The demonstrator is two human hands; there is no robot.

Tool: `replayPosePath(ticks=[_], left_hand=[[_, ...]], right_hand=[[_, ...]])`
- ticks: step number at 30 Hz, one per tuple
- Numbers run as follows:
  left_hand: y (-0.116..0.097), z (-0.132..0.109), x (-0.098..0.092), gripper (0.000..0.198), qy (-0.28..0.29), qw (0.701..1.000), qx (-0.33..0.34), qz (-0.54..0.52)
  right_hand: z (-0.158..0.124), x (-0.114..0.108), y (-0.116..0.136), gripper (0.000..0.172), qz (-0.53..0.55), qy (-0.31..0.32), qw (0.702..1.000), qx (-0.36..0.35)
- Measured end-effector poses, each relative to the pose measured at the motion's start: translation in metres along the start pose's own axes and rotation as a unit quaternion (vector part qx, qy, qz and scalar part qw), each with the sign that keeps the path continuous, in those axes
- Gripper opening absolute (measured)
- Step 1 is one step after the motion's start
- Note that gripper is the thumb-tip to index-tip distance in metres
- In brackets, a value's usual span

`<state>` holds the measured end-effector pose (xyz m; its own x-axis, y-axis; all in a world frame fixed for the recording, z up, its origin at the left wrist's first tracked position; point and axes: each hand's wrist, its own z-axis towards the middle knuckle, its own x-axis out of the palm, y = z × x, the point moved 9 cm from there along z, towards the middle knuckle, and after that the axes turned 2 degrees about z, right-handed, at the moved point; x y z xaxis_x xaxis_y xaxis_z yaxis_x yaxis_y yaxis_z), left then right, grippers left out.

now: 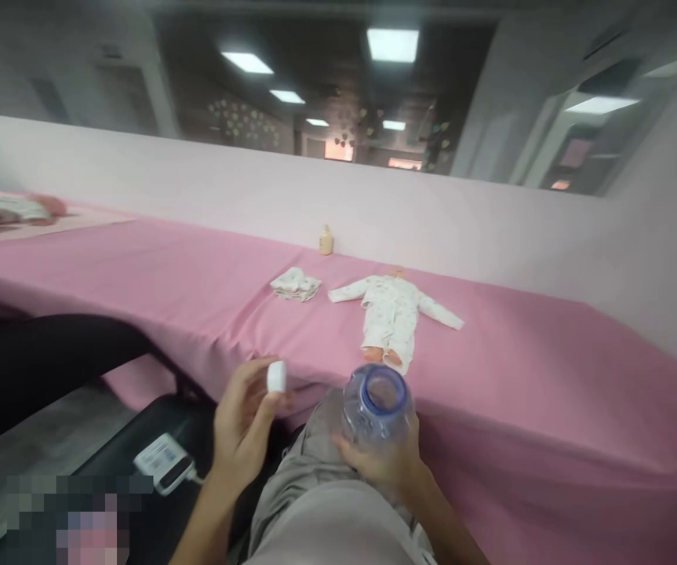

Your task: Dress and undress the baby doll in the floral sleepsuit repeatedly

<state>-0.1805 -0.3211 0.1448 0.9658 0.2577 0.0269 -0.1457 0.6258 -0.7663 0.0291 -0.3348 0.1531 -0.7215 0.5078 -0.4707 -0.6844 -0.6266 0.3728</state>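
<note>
Currently, L hand point(241, 428) pinches small white plastic-looking piece point(276, 377), poss. a cap (blurry); R hand point(394, 467) grips clear blue-tinted round bottle point(376, 422), mouth up, nr. pink cloth-covered desk point(520, 361).

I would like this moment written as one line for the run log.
left hand: holds white cap | right hand: grips clear uncapped bottle | pink cloth: white long-sleeved outfit, white fabric bundle, beige bottle
</note>
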Motion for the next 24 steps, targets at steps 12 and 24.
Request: replayPosePath(ticks=[12,24], left_hand=[[-0.011,-0.001,0.013,0.026,-0.021,0.998,0.029,0.052],[-0.017,0.001,0.021,0.032,0.031,0.991,0.069,0.114]], right_hand=[[-0.037,0.070,-0.014,0.035,0.086,0.165,0.977,0.107],[-0.043,0.076,-0.018,0.035,0.050,0.154,0.982,0.092]])
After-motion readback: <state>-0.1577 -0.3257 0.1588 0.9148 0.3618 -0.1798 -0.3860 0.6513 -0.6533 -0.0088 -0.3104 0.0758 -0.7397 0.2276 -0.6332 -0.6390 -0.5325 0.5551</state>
